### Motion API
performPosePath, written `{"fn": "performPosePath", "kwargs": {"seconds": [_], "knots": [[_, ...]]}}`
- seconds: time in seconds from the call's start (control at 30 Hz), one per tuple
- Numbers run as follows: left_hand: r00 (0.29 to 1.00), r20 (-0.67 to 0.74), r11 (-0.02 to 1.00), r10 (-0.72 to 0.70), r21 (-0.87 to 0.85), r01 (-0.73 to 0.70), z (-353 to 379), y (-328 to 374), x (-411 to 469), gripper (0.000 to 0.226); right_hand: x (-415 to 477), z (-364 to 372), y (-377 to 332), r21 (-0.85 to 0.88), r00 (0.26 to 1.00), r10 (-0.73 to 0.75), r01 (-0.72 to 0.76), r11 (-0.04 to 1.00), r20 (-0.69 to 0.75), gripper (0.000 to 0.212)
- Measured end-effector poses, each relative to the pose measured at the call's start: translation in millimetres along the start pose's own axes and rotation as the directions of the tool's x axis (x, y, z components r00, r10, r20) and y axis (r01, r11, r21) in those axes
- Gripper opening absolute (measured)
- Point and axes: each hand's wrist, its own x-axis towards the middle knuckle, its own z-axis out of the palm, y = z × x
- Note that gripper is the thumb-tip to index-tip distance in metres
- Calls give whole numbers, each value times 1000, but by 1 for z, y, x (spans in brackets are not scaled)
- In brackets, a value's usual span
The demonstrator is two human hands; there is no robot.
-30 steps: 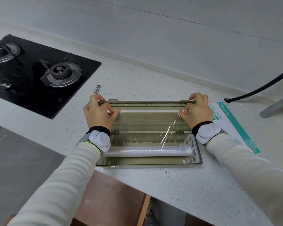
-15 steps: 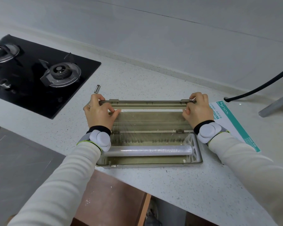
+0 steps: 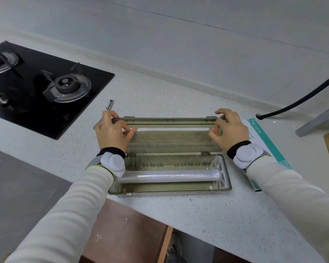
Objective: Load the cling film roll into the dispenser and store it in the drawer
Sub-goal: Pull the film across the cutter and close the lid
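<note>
We judged the film (image 3: 171, 147) might wrinkle or cling to itself if one side pulled harder. Our left hand (image 3: 112, 133) and right hand (image 3: 229, 130) each pinched its leading edge, fingertips nearly closed. The cling film roll (image 3: 169, 175) lay nearer us than both pinches, in the dispenser (image 3: 169, 191).

We see the smoked-plastic dispenser (image 3: 171, 188) lying open on the speckled countertop (image 3: 198, 221), lid folded flat toward the wall. The cling film roll (image 3: 169, 175) sits in the near tray. A film sheet (image 3: 160, 149) stretches from it across the lid, its far corners pinched by the left hand (image 3: 111, 132) and right hand (image 3: 229, 130). A gas hob (image 3: 36, 88) lies left, and a printed box (image 3: 264, 133) lies just to the right.
</note>
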Motion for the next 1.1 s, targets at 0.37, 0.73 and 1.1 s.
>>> {"fn": "performPosePath", "kwargs": {"seconds": [0.37,0.73,1.1], "knots": [[1000,-6,1000,20,-1,-20,1,-4,0,28,20,0,-36,100,999,-46,48,994,-22,47],[1000,-14,999,21,-28,-22,2,-5,-1,27,80,16,-136,-41,773,-189,268,962,605,47],[999,-26,999,34,-28,-35,-2,-5,-1,26,81,41,-148,-113,846,-125,213,971,519,41]]}}
